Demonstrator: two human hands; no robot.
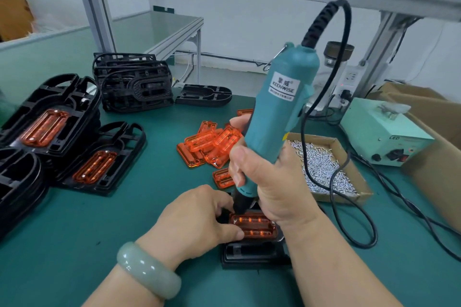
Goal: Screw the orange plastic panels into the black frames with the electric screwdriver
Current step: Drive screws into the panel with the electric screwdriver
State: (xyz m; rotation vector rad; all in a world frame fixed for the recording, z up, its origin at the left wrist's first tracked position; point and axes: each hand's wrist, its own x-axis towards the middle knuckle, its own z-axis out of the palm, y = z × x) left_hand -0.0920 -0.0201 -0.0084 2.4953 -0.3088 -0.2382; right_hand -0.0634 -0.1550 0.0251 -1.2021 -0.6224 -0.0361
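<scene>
Glossy jade bangle (147,269); ribbed orange panel (254,228); teal screwdriver (282,107)

R hand (264,182) grips teal electric screwdriver (282,107), near upright, top tilted R. Its black tip is down at far-left corner of orange panel (254,227), which sits in black frame (252,254) on green bench mat (124,232). L hand (199,219), w/ pale green bangle (147,269) on wrist, pinches that panel: thumb along near edge, fingers curled by the bit. Black cable (344,194) loops from driver top down to mat at R. Loose orange panels (209,147) piled behind hands. Cardboard tray of screws (321,164) just R of driver; pale green power box (384,137) beyond it. At L: frames w/ panels fitted (55,122); empty frames (132,82) stacked further back.
</scene>
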